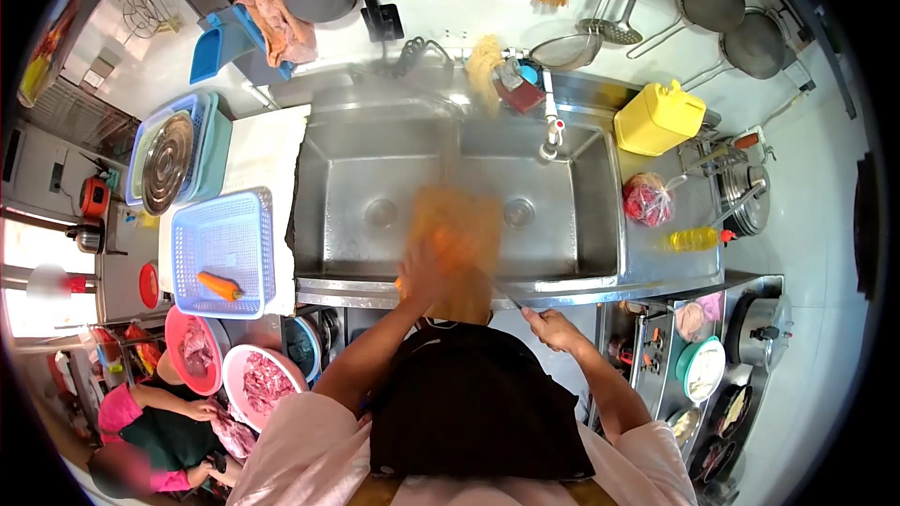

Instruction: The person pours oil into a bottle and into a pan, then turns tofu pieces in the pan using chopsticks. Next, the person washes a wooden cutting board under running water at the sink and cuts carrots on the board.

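Observation:
A wooden cutting board (473, 295) reaches from the front edge over the middle of the double sink, blurred by motion. Orange pieces, which look like carrot (457, 245), are smeared on it. My left hand (427, 272) is over the board's left side, against the orange pieces; its fingers are too blurred to make out their grip. To the right of the board, my right hand (553, 328) is closed around the handle of a knife (509, 299). The thin blade points up and left toward the board's edge.
On the left counter, a blue basket (187, 230) holds a whole carrot (219, 286). A yellow jug (659, 120), a bagged red item (647, 200) and an oil bottle (694, 240) line the sink's right side. At lower left a co-worker (155, 426) handles meat beside tubs.

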### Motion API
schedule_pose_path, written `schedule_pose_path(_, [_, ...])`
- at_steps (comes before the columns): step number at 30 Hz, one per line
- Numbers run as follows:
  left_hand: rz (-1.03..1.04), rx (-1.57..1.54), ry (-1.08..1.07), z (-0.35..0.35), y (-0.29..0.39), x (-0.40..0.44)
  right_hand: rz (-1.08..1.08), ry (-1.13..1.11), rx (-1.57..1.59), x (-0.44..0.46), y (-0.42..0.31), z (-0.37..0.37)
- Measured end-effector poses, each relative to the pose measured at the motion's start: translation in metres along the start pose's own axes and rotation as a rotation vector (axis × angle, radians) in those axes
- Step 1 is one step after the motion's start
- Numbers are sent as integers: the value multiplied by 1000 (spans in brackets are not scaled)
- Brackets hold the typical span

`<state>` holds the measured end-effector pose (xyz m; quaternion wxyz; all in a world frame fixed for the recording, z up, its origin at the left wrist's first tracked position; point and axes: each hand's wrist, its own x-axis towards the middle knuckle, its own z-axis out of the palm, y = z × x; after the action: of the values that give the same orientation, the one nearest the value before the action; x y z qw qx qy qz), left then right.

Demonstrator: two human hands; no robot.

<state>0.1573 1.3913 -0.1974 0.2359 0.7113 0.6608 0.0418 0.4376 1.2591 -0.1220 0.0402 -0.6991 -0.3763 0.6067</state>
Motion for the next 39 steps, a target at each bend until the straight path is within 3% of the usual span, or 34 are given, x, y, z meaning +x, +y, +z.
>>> schedule_pose_path(2, [11, 45, -3, 5, -9, 1, 47, -34, 135, -9, -8, -1])
schedule_pose_path(7, [10, 83, 81, 21, -8, -10, -37, 238, 5, 48, -1, 22])
schedule_pose_path(9, [-38, 63, 96, 28, -7, -9, -186, 277, -32, 72, 6, 36])
schedule_pose_path(14, [-56, 142, 232, 51, 1, -27, -301, 298, -103, 71, -8, 41])
schedule_pose_path(17, [-95, 143, 248, 59, 2, -31, -177, 138, -188, 69, -20, 23])
schedule_pose_path(21, [-166, 79, 175, 56, 12, -28, -518, 264, -162, 84, -25, 12])
schedule_pose_path(24, [-151, 115, 285, 63, 14, -24, -603, 165, -183, 98, -42, -2])
schedule_pose_path(27, [-187, 68, 341, 65, 22, -20, -661, 222, -385, 101, -68, -11])
schedule_pose_path(30, [-286, -15, 207, 49, 32, -13, -622, 241, -539, 109, -94, -13])
schedule_pose_path(36, [-247, -147, 332, 32, 46, -16, -582, 364, -675, 115, -126, -13])
schedule_pose_path(39, [-219, -142, 366, 49, 37, -12, -591, 315, -834, 143, -125, -17])
